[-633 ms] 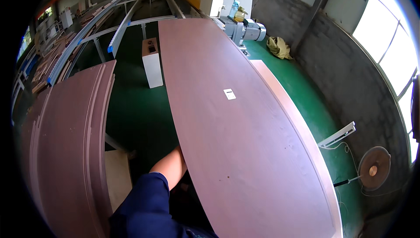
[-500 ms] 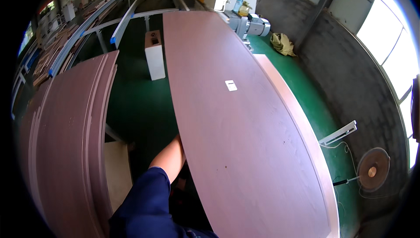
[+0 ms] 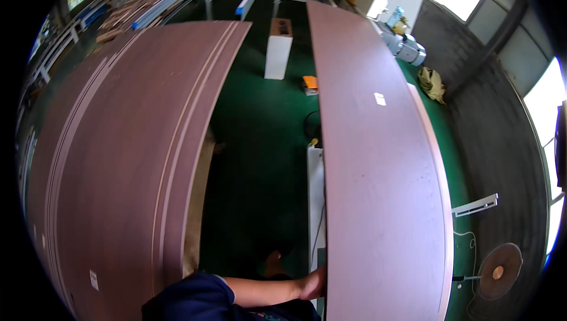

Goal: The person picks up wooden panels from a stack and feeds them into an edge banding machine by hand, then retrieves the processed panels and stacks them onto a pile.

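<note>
A long, flat reddish-brown panel (image 3: 378, 155) with a small white label (image 3: 380, 99) lies lengthwise to the right of me. My left hand (image 3: 313, 285) is at its near left edge, the forearm reaching across from a dark blue sleeve. The fingers curl in at the edge and are partly hidden by the panel. A second, paler panel (image 3: 426, 120) shows as a narrow strip beneath its right side. My right hand is out of the picture.
On my left lies a stack of similar brown panels (image 3: 124, 161). Between the two sides, a white box-like post (image 3: 279, 55) and an orange box (image 3: 310, 85) stand on the green floor. A machine with a grey motor (image 3: 407, 48) is at the far right; a round fan-like disc (image 3: 499, 271) is nearer.
My view has turned left, bringing more of the left stack and floor into sight. My left hand now shows at the panel's near edge; before, it was hidden beneath the panel farther along.
</note>
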### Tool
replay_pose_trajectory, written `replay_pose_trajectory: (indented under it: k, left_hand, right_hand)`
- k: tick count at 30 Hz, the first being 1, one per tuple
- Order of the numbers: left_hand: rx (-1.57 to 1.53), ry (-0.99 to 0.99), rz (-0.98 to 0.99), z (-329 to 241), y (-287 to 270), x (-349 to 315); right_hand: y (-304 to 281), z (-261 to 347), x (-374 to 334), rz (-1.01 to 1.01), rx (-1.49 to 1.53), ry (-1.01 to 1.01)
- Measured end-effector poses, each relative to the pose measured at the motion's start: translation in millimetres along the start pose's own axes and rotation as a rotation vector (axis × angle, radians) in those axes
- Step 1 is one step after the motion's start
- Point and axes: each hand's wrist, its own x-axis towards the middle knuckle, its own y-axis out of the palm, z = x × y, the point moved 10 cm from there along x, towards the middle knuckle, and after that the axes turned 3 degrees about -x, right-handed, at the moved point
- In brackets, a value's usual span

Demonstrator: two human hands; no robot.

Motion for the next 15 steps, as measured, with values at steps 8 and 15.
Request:
replay_pose_trajectory:
  k: [8, 15]
  left_hand:
    - [0.003, 0.037, -0.080, 108, 12, -36]
    - [0.077, 0.229, -0.125, 168, 0, -57]
  right_hand:
    - [-108, -20, -53, 0.113, -0.008, 0.061]
    - [-211, -30, -81, 0.279, 0.027, 0.146]
